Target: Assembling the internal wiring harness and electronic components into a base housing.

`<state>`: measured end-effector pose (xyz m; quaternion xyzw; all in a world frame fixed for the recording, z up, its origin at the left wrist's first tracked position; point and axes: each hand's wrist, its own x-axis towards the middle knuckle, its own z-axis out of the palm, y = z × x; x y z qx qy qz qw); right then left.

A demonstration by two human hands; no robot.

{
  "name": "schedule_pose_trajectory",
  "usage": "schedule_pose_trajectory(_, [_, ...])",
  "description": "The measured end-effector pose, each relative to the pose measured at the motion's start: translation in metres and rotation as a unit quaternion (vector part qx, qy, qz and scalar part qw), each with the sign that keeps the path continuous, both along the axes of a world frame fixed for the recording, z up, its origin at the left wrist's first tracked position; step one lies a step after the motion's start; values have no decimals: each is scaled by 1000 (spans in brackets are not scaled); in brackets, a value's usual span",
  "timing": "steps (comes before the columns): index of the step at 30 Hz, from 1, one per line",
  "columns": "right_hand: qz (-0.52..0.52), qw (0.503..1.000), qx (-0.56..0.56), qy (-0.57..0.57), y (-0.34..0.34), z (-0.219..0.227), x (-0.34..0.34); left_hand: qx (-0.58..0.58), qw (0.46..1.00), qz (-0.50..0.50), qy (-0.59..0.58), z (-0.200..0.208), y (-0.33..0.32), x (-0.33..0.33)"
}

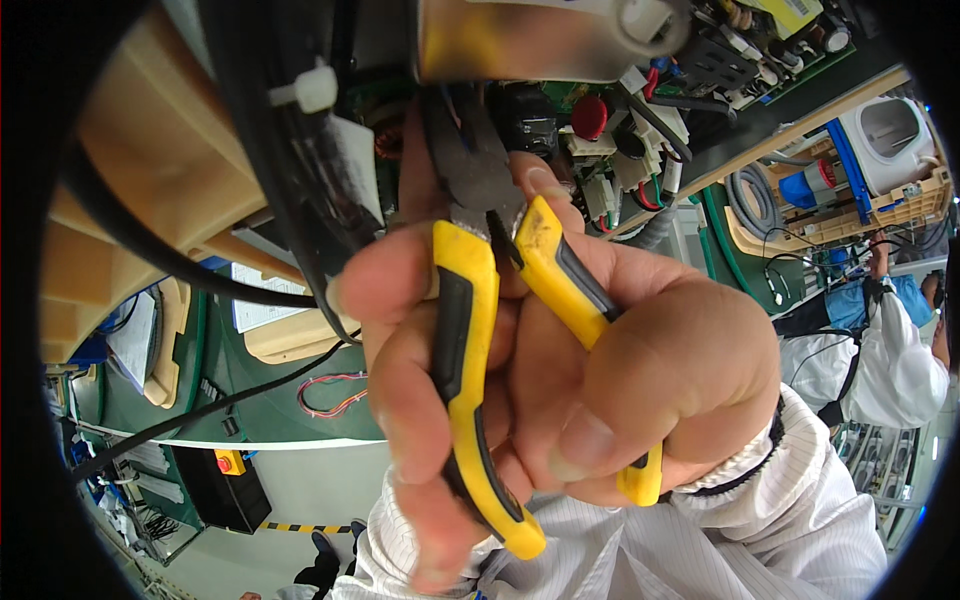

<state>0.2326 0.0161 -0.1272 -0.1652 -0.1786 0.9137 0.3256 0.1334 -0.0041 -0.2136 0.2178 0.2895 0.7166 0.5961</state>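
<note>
My right hand (650,360) is wrapped round a pair of pliers (462,350) with yellow and black handles. The thumb lies over the right handle and the fingers curl round the left one. Their dark metal jaws point up and away, reaching in among the parts of an open electronic unit (590,150), under a blurred metal piece (520,40). Behind the pliers, beside the jaws, fingers that appear to be my left hand's (540,188) show in part. The rest of that hand is hidden, so its grip cannot be made out.
A black cable with a white cable tie (310,90) hangs close on the left, before a tan plastic frame (160,130). Thin coloured wires (330,395) lie on the green bench (270,410). At right, a person in white (870,350) works near a grey coiled hose (752,200).
</note>
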Motion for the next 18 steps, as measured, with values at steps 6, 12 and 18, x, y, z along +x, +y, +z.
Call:
schedule_pose_trajectory(6, [5,1000,-21,1,-5,9,-8,10,999,33,14,2,-3,10])
schedule_pose_trajectory(12, [-3,997,-66,47,-2,15,-4,34,994,89,43,1,2,51])
schedule_pose_trajectory(18, [-24,983,-55,171,-5,1,-2,44,989,131,49,-2,6,66])
